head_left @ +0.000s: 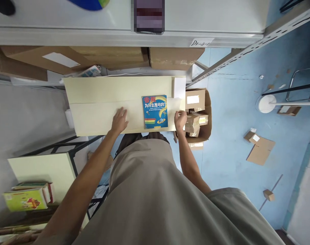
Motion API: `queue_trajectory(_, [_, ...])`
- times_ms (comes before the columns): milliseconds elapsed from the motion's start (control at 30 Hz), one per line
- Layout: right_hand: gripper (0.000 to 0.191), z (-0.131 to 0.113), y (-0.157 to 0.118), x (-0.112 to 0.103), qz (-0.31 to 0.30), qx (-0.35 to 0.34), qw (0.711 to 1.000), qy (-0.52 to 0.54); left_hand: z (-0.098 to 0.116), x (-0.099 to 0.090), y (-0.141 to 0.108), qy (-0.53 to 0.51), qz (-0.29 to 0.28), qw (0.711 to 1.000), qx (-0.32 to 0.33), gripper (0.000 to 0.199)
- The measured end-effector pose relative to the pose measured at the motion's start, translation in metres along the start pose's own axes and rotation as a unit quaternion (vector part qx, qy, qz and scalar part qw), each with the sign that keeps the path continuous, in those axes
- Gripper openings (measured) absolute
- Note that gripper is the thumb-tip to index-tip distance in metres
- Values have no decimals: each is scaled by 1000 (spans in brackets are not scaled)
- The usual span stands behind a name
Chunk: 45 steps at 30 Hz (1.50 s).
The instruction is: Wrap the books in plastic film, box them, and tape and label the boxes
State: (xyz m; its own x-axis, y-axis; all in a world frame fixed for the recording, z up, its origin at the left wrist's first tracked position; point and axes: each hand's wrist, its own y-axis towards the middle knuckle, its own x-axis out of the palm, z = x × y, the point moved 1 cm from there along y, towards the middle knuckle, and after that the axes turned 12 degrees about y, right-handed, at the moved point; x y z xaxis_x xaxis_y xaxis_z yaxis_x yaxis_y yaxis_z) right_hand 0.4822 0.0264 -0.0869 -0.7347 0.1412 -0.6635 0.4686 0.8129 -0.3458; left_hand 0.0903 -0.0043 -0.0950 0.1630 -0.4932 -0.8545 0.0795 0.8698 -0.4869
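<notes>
A blue book (155, 111) with a yellow banana picture lies flat on a long cream-coloured board (101, 90). To the left of the book, my left hand (120, 119) rests on or just over the board with its fingers apart and nothing in it. My right hand (180, 119) is at the board's right end, beside the book, its fingers curled together; whether they hold something small is hidden. A white block (179, 87) sits at the board's upper right corner.
Behind the board stands a metal shelf (93, 36) with cardboard boxes (176, 58) beneath it. An open carton of small boxes (208, 115) is on the right. More books (27, 199) lie at the lower left. Flattened cardboard (260, 150) is on the blue floor.
</notes>
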Motion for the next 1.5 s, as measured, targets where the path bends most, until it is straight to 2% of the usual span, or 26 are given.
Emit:
queue_trajectory(100, [11, -13, -14, 6, -23, -93, 995, 26, 44, 11, 12, -118, 14, 993, 3, 58])
queue_trajectory(200, [10, -26, -30, 24, -84, -174, 980, 54, 90, 22, 27, -237, 1, 971, -24, 59])
queue_trajectory(333, [15, -36, -46, 57, -176, -159, 971, 42, 133, 26, 36, -280, 52, 952, -115, 62])
queue_trajectory(433, [18, -35, -51, 73, -187, -129, 974, 14, 152, 21, 38, -245, 56, 954, -165, 75])
queue_trajectory(500, [23, -32, -51, 77, -193, -129, 973, 2, 160, 18, 41, -206, 49, 956, -201, 80])
queue_trajectory(600, [50, -24, -48, 71, -232, -154, 960, 21, 170, 14, 48, -164, 43, 954, -247, 81])
queue_trajectory(667, [59, -18, -42, 61, -268, -159, 949, 50, 174, 13, 52, -146, 41, 952, -267, 86])
queue_trajectory(733, [55, -12, -33, 50, -258, -144, 953, 71, 176, 13, 55, -140, 33, 949, -282, 90])
queue_trajectory(800, [48, -7, -22, 42, -203, -104, 971, 67, 175, 13, 57, -146, 18, 944, -294, 94])
queue_trajectory(867, [43, -5, -13, 42, -162, -54, 984, 41, 174, 13, 59, -154, 1, 940, -306, 96])
queue_trajectory(933, [39, -8, -6, 48, -154, -20, 988, 9, 174, 13, 61, -158, -8, 936, -313, 98])
queue_trajectory(1133, [28, -21, 2, 62, -173, -31, 983, -49, 175, 13, 61, -148, 2, 938, -314, 101])
queue_trajectory(1267, [22, -20, 3, 53, -210, -22, 974, -76, 173, 14, 58, -158, 10, 938, -309, 97])
queue_trajectory(1500, [15, -23, 8, 39, -248, -73, 964, -59, 169, 18, 60, -214, 28, 931, -294, 104])
